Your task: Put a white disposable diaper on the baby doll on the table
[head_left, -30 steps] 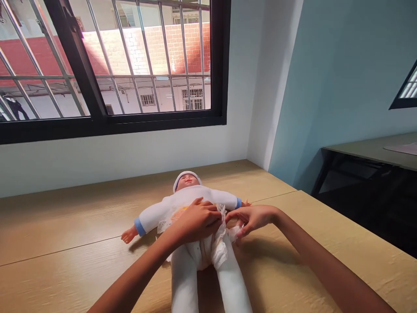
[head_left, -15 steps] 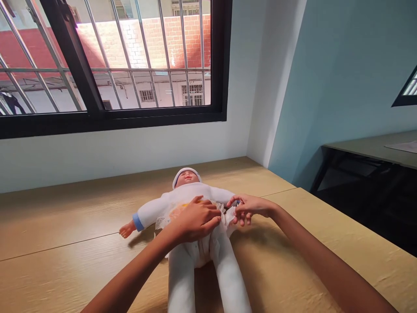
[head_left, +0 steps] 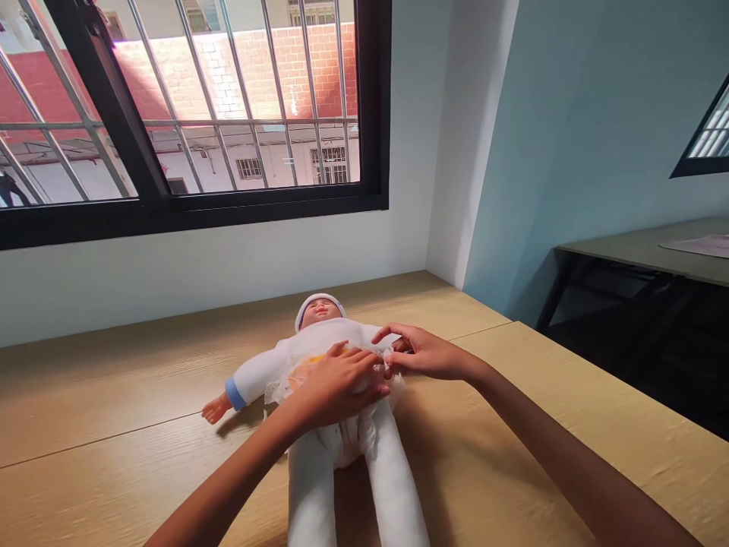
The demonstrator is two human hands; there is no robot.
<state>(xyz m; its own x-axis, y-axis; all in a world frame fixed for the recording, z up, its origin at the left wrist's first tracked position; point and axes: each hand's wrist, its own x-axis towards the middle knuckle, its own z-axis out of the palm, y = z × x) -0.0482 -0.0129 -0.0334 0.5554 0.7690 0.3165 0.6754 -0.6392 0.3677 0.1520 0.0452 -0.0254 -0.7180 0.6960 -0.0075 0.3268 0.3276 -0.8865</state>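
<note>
- The worktop, broad and wooden, bears everything here!
- The doll lies face-up on it, legs this way, presumably so both hands reach its waist.
- The diaper sits across that waist, frilly edge showing.
- Left hand: open, palm down over the diaper, seemingly steadying it.
- Right hand: fingers curled at the diaper's side; whether they're gripping, can't tell!

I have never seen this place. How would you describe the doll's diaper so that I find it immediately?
Below the barred window stands a wooden table, where a doll in white lies on its back. The diaper is at its waist, partly under the person's left hand; its orange-yellow print and crinkled edges set it apart from the plain white clothes.
</note>
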